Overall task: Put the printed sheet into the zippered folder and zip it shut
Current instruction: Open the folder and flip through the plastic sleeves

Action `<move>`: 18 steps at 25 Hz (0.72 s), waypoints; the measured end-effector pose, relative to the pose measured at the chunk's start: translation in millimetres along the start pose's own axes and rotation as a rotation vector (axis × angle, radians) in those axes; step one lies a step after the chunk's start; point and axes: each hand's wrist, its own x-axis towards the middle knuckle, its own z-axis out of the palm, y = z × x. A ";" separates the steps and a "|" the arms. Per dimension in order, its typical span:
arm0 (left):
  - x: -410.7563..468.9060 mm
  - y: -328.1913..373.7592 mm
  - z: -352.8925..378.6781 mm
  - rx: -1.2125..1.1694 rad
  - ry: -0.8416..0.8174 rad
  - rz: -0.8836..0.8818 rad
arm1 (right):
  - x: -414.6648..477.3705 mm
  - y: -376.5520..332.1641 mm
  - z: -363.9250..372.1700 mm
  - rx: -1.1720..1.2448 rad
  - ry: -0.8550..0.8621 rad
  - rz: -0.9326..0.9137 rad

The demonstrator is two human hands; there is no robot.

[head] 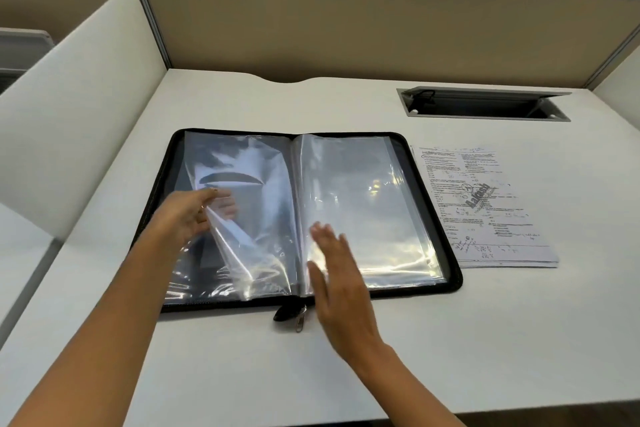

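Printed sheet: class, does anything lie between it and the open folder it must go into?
Nothing visible does. The sheet lies flat on bare desk just right of the open folder. Both hands, left and right, are at the sleeves, away from it.

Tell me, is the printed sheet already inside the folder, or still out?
Still out. The printed sheet lies flat on the desk, right of the open folder.

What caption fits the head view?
Left hand lifts a clear sleeve in the open folder; printed sheet waits beside it.
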 end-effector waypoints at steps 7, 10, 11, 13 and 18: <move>21.8 -0.3 -37.1 0.076 0.261 0.035 | -14.8 51.1 -14.5 -0.449 0.077 0.737; 28.9 -8.6 -48.0 0.164 0.357 0.107 | -15.4 52.3 -14.9 -0.505 0.083 0.773; 30.6 -11.3 -49.7 0.193 0.372 0.121 | -15.7 52.0 -14.1 -0.519 0.087 0.763; 30.1 -14.2 -49.3 0.199 0.374 0.131 | -16.1 52.5 -13.8 -0.532 0.100 0.740; 23.6 -19.0 -36.5 0.344 0.513 0.207 | -16.3 53.7 -13.9 -0.541 0.131 0.695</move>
